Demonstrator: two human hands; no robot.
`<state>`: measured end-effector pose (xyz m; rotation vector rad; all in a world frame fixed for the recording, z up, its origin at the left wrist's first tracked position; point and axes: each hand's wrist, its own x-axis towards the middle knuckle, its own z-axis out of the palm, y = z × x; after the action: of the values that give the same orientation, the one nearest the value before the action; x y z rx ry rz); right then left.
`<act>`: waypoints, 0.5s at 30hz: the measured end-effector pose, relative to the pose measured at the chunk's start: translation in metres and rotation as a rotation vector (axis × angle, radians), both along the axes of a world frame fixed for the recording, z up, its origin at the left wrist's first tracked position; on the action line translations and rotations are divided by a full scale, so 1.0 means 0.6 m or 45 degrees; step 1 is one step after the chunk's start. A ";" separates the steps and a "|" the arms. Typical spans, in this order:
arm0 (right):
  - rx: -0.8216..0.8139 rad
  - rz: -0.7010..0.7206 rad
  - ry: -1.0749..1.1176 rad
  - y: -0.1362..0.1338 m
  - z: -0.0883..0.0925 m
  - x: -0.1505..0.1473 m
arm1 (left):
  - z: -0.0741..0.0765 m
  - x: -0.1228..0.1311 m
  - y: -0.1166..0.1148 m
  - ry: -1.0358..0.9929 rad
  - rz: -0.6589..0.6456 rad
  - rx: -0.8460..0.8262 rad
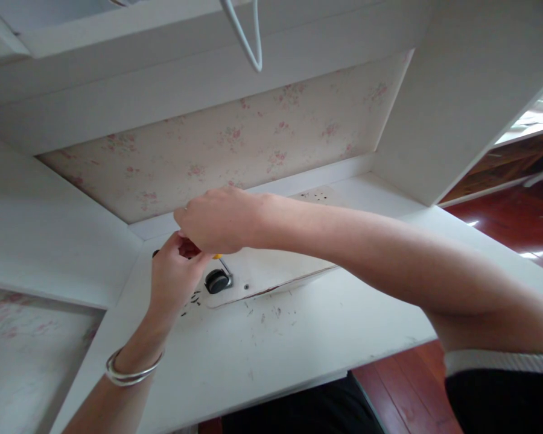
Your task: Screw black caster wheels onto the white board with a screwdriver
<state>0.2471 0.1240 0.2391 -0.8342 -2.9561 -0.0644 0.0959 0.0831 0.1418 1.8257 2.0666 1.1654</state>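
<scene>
A white board [271, 268] lies on the white desktop, with a black caster wheel [216, 281] on its near left corner. A screwdriver [225, 265] slants down to the metal plate beside the caster; its shaft and a bit of yellow handle show. My right hand [217, 220] reaches across from the right and is closed over the handle, its fingers mostly hidden. Just below it, my left hand [178, 271] is closed in a pinch, fingertips close under the right hand; what they hold is hidden. Several small dark screws [195, 298] lie beside the board.
Side panels [402, 102] and a low overhead shelf [199, 90] box in the desktop [235, 361]. A white wire loop [253, 54] hangs down at top centre. Flowered wallpaper [235, 138] covers the back. Small holes [319, 196] mark the board's far right end.
</scene>
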 end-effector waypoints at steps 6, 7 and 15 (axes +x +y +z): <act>0.010 0.028 -0.002 -0.002 0.002 0.000 | 0.001 -0.001 -0.002 0.038 0.018 0.001; 0.012 0.025 -0.007 -0.002 0.003 0.000 | 0.001 -0.001 -0.002 0.031 0.016 -0.003; -0.025 0.053 0.016 0.000 0.001 0.001 | 0.001 -0.002 -0.004 0.038 0.013 -0.015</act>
<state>0.2475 0.1241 0.2395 -0.7720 -2.9658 -0.0283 0.0949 0.0810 0.1424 1.8407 2.0970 1.1329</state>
